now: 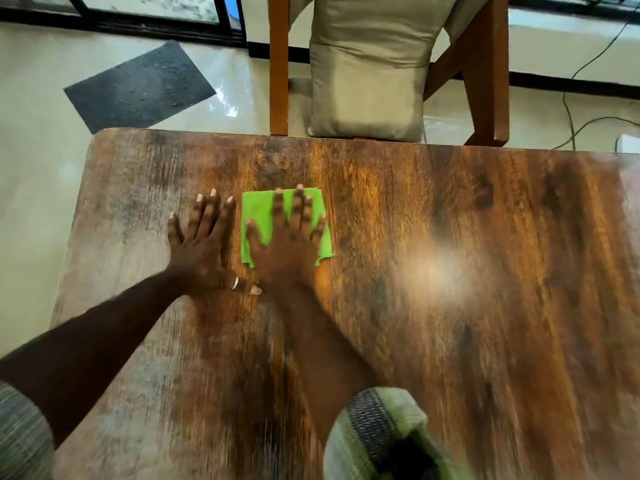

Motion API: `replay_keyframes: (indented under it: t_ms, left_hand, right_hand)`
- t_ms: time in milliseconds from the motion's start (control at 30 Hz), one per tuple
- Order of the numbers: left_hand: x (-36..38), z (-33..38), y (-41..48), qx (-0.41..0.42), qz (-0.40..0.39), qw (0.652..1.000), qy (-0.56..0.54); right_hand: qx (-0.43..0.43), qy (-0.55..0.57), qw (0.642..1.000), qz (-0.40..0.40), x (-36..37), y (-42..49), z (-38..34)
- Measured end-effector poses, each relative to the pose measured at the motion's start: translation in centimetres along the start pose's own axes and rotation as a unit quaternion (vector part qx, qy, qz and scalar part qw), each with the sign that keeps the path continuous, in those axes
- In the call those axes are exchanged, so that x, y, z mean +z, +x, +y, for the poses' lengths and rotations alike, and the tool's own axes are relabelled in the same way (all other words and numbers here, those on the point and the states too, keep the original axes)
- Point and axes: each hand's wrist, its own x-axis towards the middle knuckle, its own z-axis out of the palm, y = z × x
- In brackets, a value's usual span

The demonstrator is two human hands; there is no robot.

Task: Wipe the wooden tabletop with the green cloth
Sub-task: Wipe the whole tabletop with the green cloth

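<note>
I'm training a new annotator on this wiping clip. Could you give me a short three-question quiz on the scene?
1. True or false: the left hand lies flat on the bare tabletop, beside the green cloth.
2. Which hand presses the cloth? A) left hand B) right hand C) both
3. Fill in: the ring sits on the left hand's ____.
Key: 1 true; 2 B; 3 thumb.

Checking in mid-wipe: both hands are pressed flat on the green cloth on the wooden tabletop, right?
Not quite. The head view shows only the right hand flat on the green cloth. The left hand lies flat on the bare wooden tabletop, just left of the cloth.
</note>
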Motion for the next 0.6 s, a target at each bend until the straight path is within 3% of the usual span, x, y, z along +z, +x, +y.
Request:
replay_keyframes:
  t_ms: [167, 467, 600]
  left_hand:
    - [-0.2, 0.3, -0.3, -0.002, 0.007, 1.000, -0.006]
    - [-0.5, 0.6, -0.6, -0.003, -0.003, 1.000, -0.010]
    - [-0.6, 0.6, -0.7, -0.005, -0.004, 1.000, -0.008]
  right_hand:
    - [-0.012, 0.000, 1.000, 0.001, -0.2, 0.0, 0.7]
    - [0.141, -0.055, 0.987, 0.055, -7.2, 2.8, 20.1]
    - [0.153, -0.066, 0.984, 0.061, -8.9, 2.9, 25.0]
